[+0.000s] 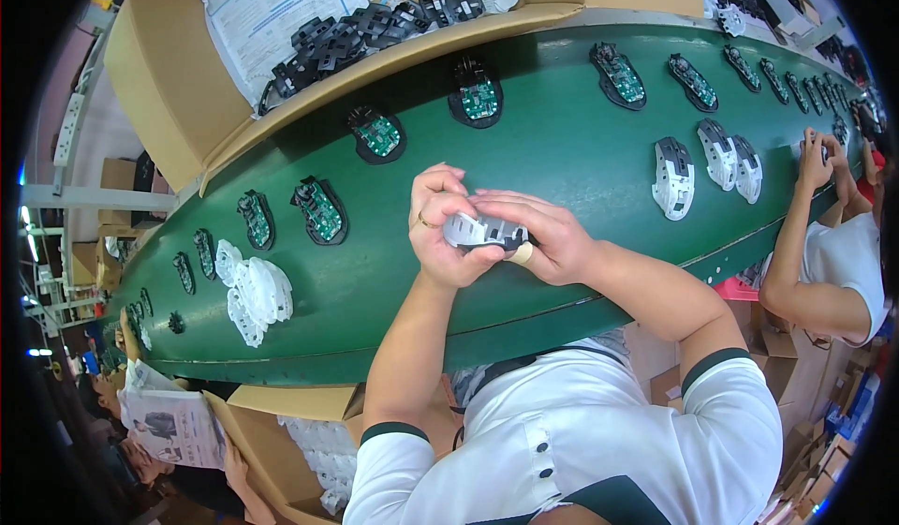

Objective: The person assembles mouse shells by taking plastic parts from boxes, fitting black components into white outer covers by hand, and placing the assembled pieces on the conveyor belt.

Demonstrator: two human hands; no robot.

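Note:
Over the green table, both my hands meet around a white-and-black computer mouse shell [479, 233]. My left hand [438, 239] wraps it from the left, its thumb along the near edge, and wears a ring. From the right, my right hand [554, 242] presses on the shell with its fingers laid across the far side; a tan wrap covers one of its digits. Parts of the shell are hidden by the fingers. Beyond my hands, mouse bases with green circuit boards [479, 101] lie on the table, another base [379, 137] to its left.
An open cardboard box [154, 75] of black plastic parts [346, 43] stands at the far side. White shells [255, 293] are piled left; three white-and-grey shells [674, 180] lie right. More bases line the green table [552, 141]. Co-workers sit at both sides; another box [290, 399] holds white parts.

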